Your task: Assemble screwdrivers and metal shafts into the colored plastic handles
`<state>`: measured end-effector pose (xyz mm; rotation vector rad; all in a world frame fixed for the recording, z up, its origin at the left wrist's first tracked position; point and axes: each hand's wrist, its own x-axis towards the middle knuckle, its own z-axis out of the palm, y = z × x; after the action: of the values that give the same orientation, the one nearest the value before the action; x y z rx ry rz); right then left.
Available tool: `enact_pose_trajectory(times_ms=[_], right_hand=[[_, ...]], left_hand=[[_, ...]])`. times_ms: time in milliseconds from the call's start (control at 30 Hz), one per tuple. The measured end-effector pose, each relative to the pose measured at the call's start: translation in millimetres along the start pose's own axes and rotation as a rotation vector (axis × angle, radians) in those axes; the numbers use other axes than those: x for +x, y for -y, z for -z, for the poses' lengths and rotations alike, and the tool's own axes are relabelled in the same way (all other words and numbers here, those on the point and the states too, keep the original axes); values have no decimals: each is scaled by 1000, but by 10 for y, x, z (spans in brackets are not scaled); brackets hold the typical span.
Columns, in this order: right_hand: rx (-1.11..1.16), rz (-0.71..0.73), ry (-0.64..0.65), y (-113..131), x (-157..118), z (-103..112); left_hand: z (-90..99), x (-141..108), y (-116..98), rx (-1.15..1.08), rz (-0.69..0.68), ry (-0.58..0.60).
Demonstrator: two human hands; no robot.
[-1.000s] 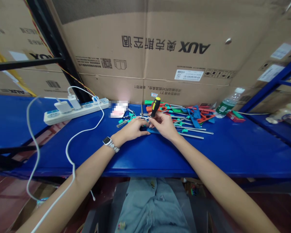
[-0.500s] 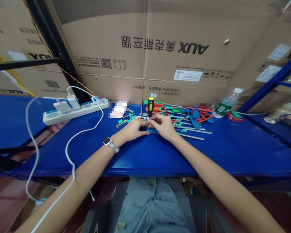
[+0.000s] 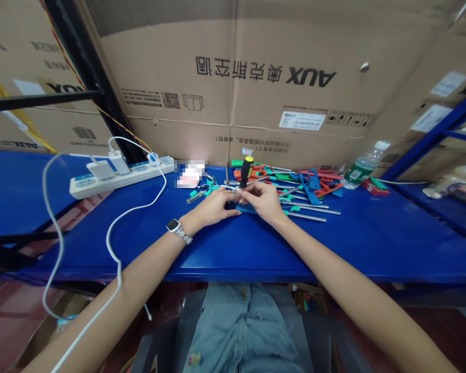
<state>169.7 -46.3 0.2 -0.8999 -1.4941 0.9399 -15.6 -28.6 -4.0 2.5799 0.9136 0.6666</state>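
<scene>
A screwdriver (image 3: 247, 172) with a black and yellow handle stands nearly upright above my fingertips, its top leaning to the right. My right hand (image 3: 263, 202) is closed around its lower end, thumb and forefinger pinched; the tip is hidden. My left hand (image 3: 217, 207) is closed from the other side, thumb against a blue plastic handle (image 3: 247, 209) lying under both hands. The fingertips of both hands nearly meet over this piece. Thin wires and small parts between them are too small to make out.
Several red, green and blue plastic handles with metal rods (image 3: 310, 206) lie heaped behind and right of my hands. A water bottle (image 3: 361, 168) stands at the right. A white power strip (image 3: 120, 178) with plugs and a trailing cable lies left. A cardboard box (image 3: 233, 103) stands behind.
The screwdriver's handle has tipped from upright toward the right and shifted slightly right. Both hands stay in nearly the same place.
</scene>
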Motion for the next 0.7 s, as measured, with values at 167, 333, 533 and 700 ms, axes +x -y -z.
enact_pose_trajectory(times_ms=[167,333,533,700], right_hand=[[-53,26,86,9,7,48],[-3,47,16,-66,14,-7],[26,-6,-22,-40,21,0],[-30,6,71,9,25,62]], left_hand=[[-9,5,11,12,1,2],[-3,0,-9,15,15,-3],[-17,-3,16,6,8,7],[-36,0,46,15,-9,-3]])
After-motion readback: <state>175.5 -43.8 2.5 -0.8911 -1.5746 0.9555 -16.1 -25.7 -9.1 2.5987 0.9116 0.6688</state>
